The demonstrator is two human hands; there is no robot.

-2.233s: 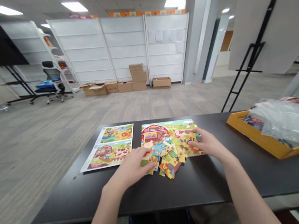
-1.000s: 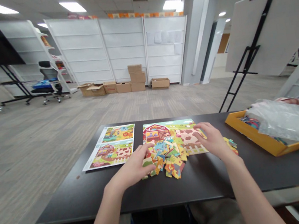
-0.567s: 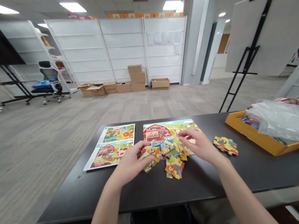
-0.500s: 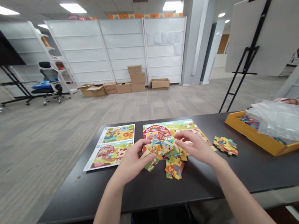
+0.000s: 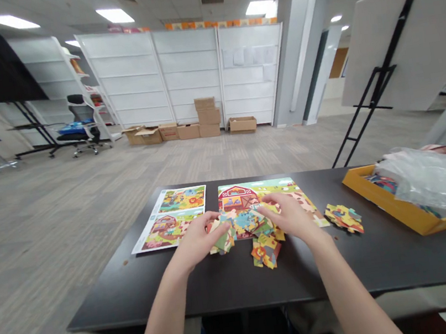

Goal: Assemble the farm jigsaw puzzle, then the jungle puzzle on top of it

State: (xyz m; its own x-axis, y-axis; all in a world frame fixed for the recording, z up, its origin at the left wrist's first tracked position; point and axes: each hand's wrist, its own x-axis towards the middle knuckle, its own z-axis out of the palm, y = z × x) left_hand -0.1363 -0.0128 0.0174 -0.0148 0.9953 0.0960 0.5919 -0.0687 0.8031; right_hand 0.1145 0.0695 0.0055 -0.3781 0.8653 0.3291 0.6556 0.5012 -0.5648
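Colourful jigsaw puzzle pieces (image 5: 244, 220) are heaped in the middle of the black table, several of them lying over a farm picture board (image 5: 237, 191). At the heap's left side is my left hand (image 5: 196, 242), its thumb and fingers around a few greenish puzzle pieces (image 5: 223, 243). On the other side, my right hand (image 5: 291, 217) curves over the heap with fingers apart, its tips touching or just above the pieces. Closer to me lie loose pieces (image 5: 266, 252), one showing a lion. Fingers and overlapping pieces hide part of the heap.
A printed sheet with two pictures (image 5: 147, 237) lies left of the board. To the right are a small pile of pieces (image 5: 343, 218) and a yellow box (image 5: 406, 215) with a clear plastic bag (image 5: 426, 181) over it. The black table's (image 5: 142, 296) front edge is near me.
The view has shifted slightly, moving the scene rightward. My left hand and its pieces have drawn a little left of the heap, and my right hand stays over its right side.
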